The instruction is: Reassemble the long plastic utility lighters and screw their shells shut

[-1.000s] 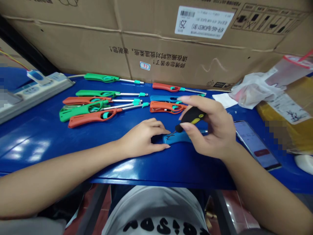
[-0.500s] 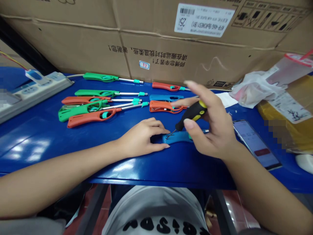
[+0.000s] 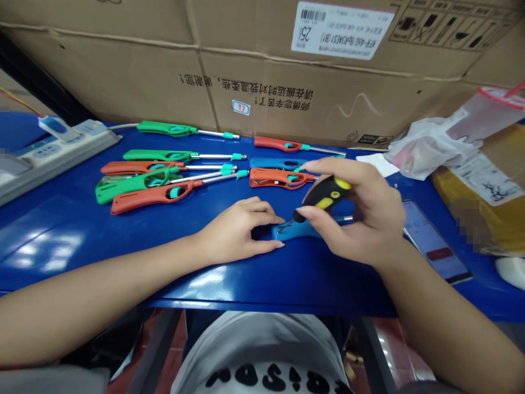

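A blue gas lighter (image 3: 301,230) lies on the table in front of me, its metal tube pointing right and partly hidden. My left hand (image 3: 241,232) pinches the handle's left end between thumb and fingers. In my right hand (image 3: 365,219) is a black and yellow screwdriver (image 3: 328,198), gripped by its handle and tilted. Its thin shaft reaches down to the left end of the blue lighter, where the tip meets the handle's surface. My right palm hides part of the lighter's trigger area.
Several green and orange lighters (image 3: 153,197) lie at the left, beside a power strip (image 3: 77,153). More lighters (image 3: 276,178) lie behind my hands. A large cardboard box (image 3: 254,65) stands at the back. Right of me are a phone (image 3: 435,241), a white bag (image 3: 416,156) and a cup (image 3: 484,117).
My right fingers have curled from stretched out to closer round the screwdriver handle, which now tilts lower to the right. My left hand and the blue lighter stay in place.
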